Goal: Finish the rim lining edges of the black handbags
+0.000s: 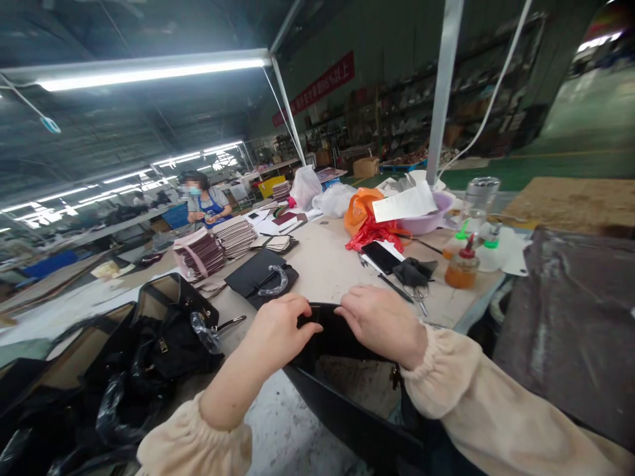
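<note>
A black handbag body (342, 410), its top gaping, stands at the near edge of the worktable below me. My left hand (282, 330) pinches the far rim of this bag, thumb toward the inside. On the same rim, a little to the right, my right hand (381, 324) grips with bent fingers. Past my left hand lies a flat black bag piece (260, 274) with a plastic-wrapped handle. Black handbags (169, 330) with beige linings crowd the left side, some handles wrapped in clear plastic.
Stacked dark-red pieces (198, 254) lie at the back left. To the right are a phone (381, 256), a black pen-like tool (395, 288), a bottle of amber liquid (461, 270) and a purple basin (426, 221). A co-worker (208, 201) sits farther back. A metal post (444, 92) rises behind.
</note>
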